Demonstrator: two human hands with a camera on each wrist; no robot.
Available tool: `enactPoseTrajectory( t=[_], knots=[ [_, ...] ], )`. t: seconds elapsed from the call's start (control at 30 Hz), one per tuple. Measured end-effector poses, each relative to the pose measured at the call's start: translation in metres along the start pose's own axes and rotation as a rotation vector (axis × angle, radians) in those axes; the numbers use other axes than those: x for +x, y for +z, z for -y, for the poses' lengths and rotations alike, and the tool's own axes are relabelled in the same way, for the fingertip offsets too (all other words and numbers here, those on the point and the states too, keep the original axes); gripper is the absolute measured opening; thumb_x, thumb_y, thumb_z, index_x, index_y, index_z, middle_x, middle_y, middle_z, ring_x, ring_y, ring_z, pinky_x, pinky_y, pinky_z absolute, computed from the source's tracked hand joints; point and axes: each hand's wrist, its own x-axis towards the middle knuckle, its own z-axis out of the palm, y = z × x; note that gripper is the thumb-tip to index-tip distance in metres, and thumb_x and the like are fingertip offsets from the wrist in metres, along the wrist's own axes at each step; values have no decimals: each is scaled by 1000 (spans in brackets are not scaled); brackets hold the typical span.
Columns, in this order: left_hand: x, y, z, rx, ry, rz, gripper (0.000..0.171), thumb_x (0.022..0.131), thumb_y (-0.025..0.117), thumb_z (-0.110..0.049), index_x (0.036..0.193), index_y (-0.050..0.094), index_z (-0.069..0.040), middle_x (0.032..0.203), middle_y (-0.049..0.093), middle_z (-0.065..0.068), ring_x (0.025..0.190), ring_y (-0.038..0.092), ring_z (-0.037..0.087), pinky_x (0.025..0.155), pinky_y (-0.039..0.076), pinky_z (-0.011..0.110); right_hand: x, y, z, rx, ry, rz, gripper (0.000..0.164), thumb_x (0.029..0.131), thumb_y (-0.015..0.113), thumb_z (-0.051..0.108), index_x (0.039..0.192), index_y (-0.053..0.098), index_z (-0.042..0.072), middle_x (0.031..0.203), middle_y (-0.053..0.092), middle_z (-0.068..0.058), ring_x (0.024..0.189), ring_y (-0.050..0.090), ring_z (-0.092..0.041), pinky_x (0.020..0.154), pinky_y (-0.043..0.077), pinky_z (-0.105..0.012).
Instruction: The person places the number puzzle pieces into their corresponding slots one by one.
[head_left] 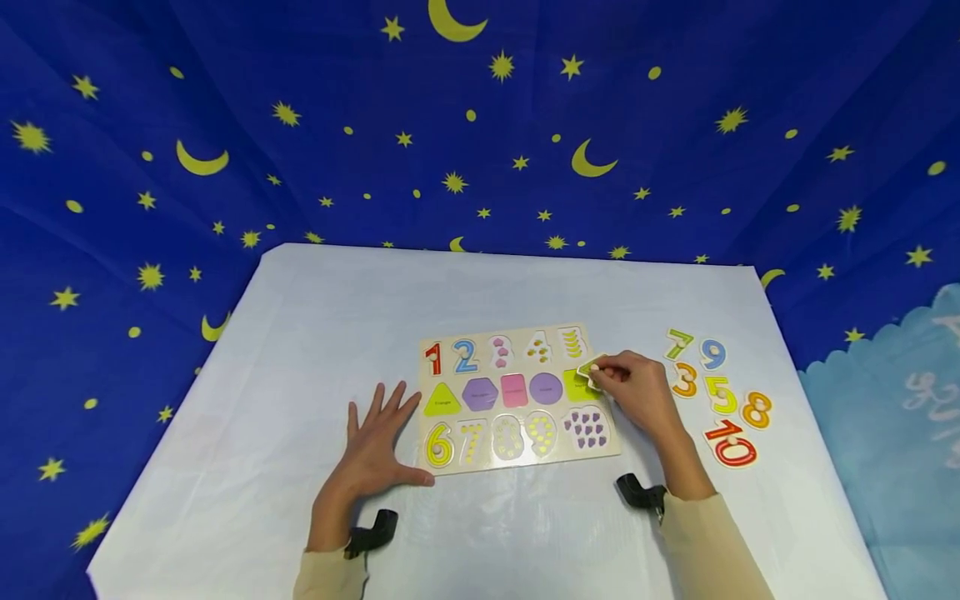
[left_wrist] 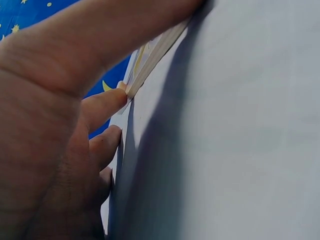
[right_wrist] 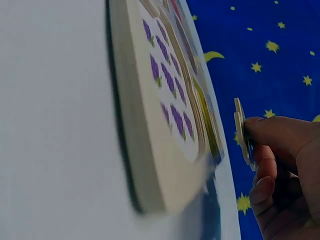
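My left hand (head_left: 373,457) lies spread at the left end of the wooden number puzzle board (head_left: 456,388), fingers straight and apart, gripping nothing, with the thumb stretched to the near corner and a fingertip touching the board's edge. Over on the other side, my right hand (head_left: 641,392) pinches a green number piece (head_left: 588,367) between thumb and fingers, the rest of the fingers curled in; which digit it is I can't tell, since my fingertips cover part of it. And it's up in the air, this piece, above the board's right end, just over the green square (head_left: 576,390)! The board itself lies flat on the white tabletop (head_left: 510,537), with the red 1 (head_left: 432,358) and blue 2 (head_left: 465,357) seated in the far row and the yellow 6 (head_left: 438,444) in the near one. Bananas show in the far right recess, purple grapes in the near right. Off to the right of my hand, here's the loose bunch: green 7 (head_left: 678,343), blue 9 (head_left: 713,354), orange 3 (head_left: 684,380), yellow 5 (head_left: 722,395), orange 8 (head_left: 757,411), and nearest me, the red 10 (head_left: 731,443).
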Motion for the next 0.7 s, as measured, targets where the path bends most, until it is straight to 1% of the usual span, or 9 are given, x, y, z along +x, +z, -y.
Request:
enactPoseTrajectory(
  t=[0.23, 0.4, 0.57, 0.7],
  knots=[
    [-1, 0, 0, 1, -5, -4, 128, 43, 85, -65, 152, 29, -29, 160, 14, 1, 145, -6, 30, 107, -13, 61, 13, 13, 7, 49, -18, 43, 16, 83, 77, 22, 93, 75, 10, 73, 60, 3, 64, 53, -14, 55, 43, -24],
    [0, 0, 1, 12, -8, 8, 129, 43, 85, -66, 153, 28, -29, 160, 12, 1, 145, -7, 30, 107, -13, 61, 21, 21, 14, 82, -32, 65, 15, 83, 77, 21, 93, 75, 10, 76, 62, 4, 65, 53, -14, 54, 44, -24],
    [-1, 0, 0, 9, -6, 2, 129, 43, 85, -65, 153, 28, -29, 160, 12, 1, 145, -6, 30, 107, -12, 62, 27, 27, 21, 87, -55, 89, 13, 84, 76, 21, 93, 75, 12, 77, 62, 5, 65, 53, -13, 54, 45, -25],
    [-1, 0, -1, 4, -5, -6, 129, 42, 86, -64, 152, 29, -29, 160, 13, 2, 145, -6, 31, 107, -12, 62, 34, 33, 25, 79, -71, 121, 13, 84, 76, 21, 93, 75, 12, 78, 62, 5, 66, 53, -13, 56, 45, -26]
  ],
)
